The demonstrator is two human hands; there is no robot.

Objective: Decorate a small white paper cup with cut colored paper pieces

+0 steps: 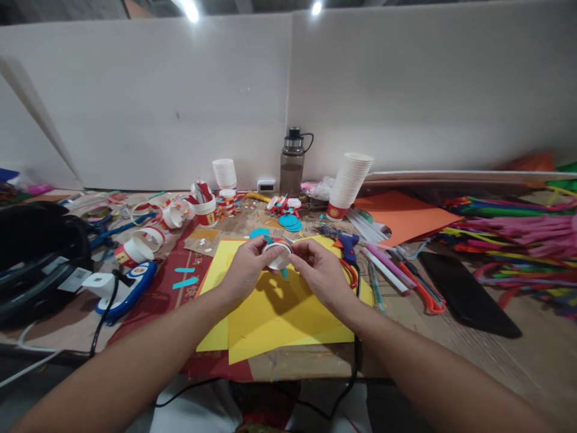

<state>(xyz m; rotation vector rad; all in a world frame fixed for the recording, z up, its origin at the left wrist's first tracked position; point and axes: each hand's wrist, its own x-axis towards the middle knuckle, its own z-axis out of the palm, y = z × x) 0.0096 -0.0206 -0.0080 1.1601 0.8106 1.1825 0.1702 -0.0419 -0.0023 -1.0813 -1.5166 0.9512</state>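
Observation:
Above the yellow paper sheets [288, 319], a small cut-down paper cup [278, 257], round and white with a raised rim, is held between both hands. My left hand [246, 264] pinches its left side, thumb on the near edge. My right hand [321, 267] has its fingers closed at the right side of the same piece. Teal paper strips stick out from it above and below; how they are attached is hidden. Just beyond the hands lie several teal paper discs [290, 222] and a blue glue gun [346, 240].
At the back stand a water bottle [292, 165], a stack of paper cups [349, 186] and a cup of red scraps [204, 207]. Orange-handled scissors [426, 291] and a black phone [469, 294] lie to the right, beside pipe cleaners [518, 234]. Leftward is a blue-and-white power strip [135, 288].

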